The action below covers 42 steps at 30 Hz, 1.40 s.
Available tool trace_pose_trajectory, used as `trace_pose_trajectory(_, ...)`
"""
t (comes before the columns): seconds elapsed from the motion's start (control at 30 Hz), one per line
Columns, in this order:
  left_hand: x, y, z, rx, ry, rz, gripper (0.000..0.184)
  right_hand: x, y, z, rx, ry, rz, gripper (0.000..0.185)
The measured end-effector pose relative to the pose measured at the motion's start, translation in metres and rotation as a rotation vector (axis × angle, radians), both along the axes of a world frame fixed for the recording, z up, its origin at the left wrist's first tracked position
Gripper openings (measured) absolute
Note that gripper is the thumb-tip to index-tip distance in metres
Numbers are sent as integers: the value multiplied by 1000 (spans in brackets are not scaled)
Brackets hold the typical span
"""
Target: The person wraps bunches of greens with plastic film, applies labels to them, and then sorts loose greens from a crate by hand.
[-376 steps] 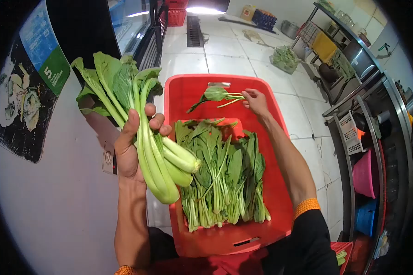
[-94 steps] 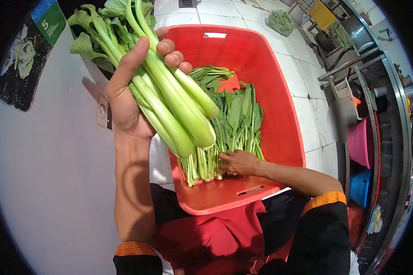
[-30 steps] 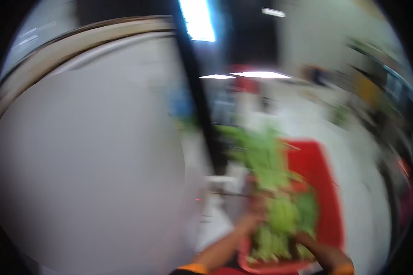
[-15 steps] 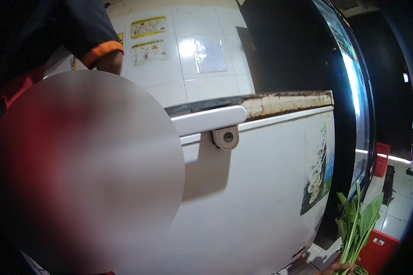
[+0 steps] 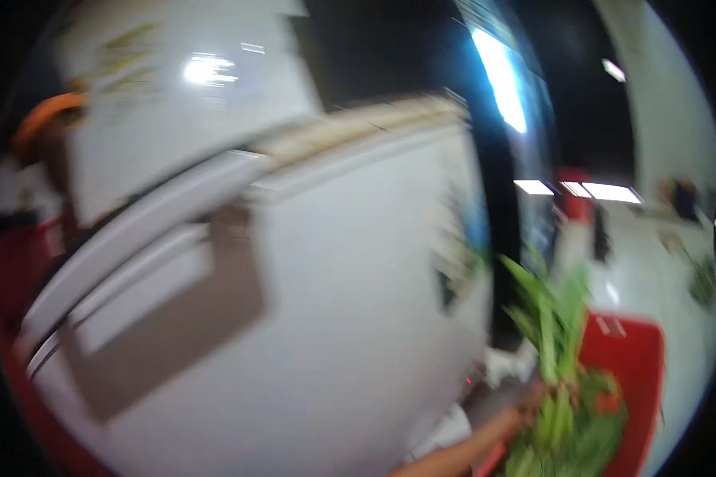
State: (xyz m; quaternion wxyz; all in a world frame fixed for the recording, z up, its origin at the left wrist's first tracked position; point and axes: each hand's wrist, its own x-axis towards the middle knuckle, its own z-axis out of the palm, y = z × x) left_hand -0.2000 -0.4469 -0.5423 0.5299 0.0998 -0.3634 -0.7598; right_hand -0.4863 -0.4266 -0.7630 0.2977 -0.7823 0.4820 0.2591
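A: What are the fingers doing?

B: The bare left hand (image 5: 527,407) grips a bunch of long leafy greens with pale stalks (image 5: 550,342); its fingers, though blurred, curl around the stalks. I can't make out the right hand, so I can't tell how its fingers are.

A: Which way does the bunch point?

B: Its long axis runs nearly upright in the view. The leaves fan out above the fingers; the thick, pale stalk ends point down below them.

A: And under it?

B: Darker loose leafy greens (image 5: 601,433) lie below and right of the fingers, inside a red plastic bin (image 5: 640,350).

A: Farther off?

B: A big white chest freezer (image 5: 358,318) fills the space left of the fingers. Well apart from them, at far left, is another person's orange sleeve cuff (image 5: 54,111). Beyond the leaf tips sits a blurred red crate (image 5: 577,199).
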Motion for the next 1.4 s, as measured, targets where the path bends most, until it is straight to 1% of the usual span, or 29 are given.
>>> trace_pose_trajectory(0.1,14,-9,3,36,61,-49,51,-16,8,-60,163,56,197,42)
trace_pose_trajectory(0.13,14,-15,-4,2,90,-48,56,-22,14,-78,204,51,295,43)
trace_pose_trajectory(0.17,19,-14,8,-41,43,-9,56,-29,14,-90,206,28,411,43)
trace_pose_trajectory(0.2,19,-18,-2,-35,116,-49,53,-42,25,-107,187,2,518,43)
trace_pose_trajectory(0.23,24,-19,-3,4,87,-50,51,-53,28,-123,130,-28,629,43)
trace_pose_trajectory(0.27,23,-18,-3,-13,169,-77,51,-72,35,-99,31,-181,357,61)
trace_pose_trajectory(0.3,23,-18,-2,-44,242,-85,50,-42,44,-19,28,104,-171,54)
trace_pose_trajectory(0.33,24,-16,-3,-33,242,-85,48,-47,51,-29,-168,4,-194,47)
trace_pose_trajectory(0.37,30,-22,6,-31,233,-77,47,-26,43,13,21,93,-335,48)
trace_pose_trajectory(0.43,27,-21,2,-40,245,-80,45,-19,55,12,226,-198,-546,58)
trace_pose_trajectory(0.47,27,-21,3,-34,240,-83,45,-7,54,20,228,-191,-544,58)
trace_pose_trajectory(0.57,26,-19,9,-41,186,-68,50,42,48,37,240,-229,-464,65)
trace_pose_trajectory(0.63,26,-19,10,-35,208,-83,50,69,46,38,-91,30,-336,69)
trace_pose_trajectory(0.67,26,-20,9,-38,203,-77,50,74,48,34,-138,0,-319,62)
trace_pose_trajectory(0.7,27,-19,10,-42,205,-76,50,74,46,31,-143,1,-317,62)
trace_pose_trajectory(0.77,27,-17,12,10,162,-46,51,76,39,28,-51,-34,-320,45)
trace_pose_trajectory(0.8,28,-18,9,-4,164,-52,51,74,39,45,-203,-45,-204,31)
trace_pose_trajectory(0.83,30,-19,8,-1,170,-48,51,71,40,56,-200,-39,-199,31)
trace_pose_trajectory(0.9,30,-22,5,53,260,-100,47,62,37,75,-283,-167,-425,28)
trace_pose_trajectory(0.97,29,-26,3,54,280,-108,47,49,36,87,-302,-204,-442,25)
trace_pose_trajectory(1.03,27,-27,2,82,331,-122,47,39,42,99,-470,-384,-425,24)
trace_pose_trajectory(1.07,27,-28,1,88,351,-135,47,37,42,105,-450,-241,-389,21)
trace_pose_trajectory(1.1,26,-29,1,95,371,-147,46,35,43,107,-440,-239,-387,21)
trace_pose_trajectory(1.17,26,-29,2,114,361,-132,46,33,47,107,-584,21,-178,13)
trace_pose_trajectory(1.2,26,-28,3,114,349,-131,46,36,46,105,-502,176,-129,13)
trace_pose_trajectory(1.23,26,-29,3,112,337,-128,46,39,47,99,-501,173,-123,13)
trace_pose_trajectory(1.3,26,-28,3,93,337,-134,45,48,51,88,-763,111,247,20)
trace_pose_trajectory(1.33,26,-27,4,91,334,-130,45,56,48,81,-499,50,230,23)
trace_pose_trajectory(1.4,27,-26,5,81,331,-128,45,61,45,61,-440,-9,274,26)
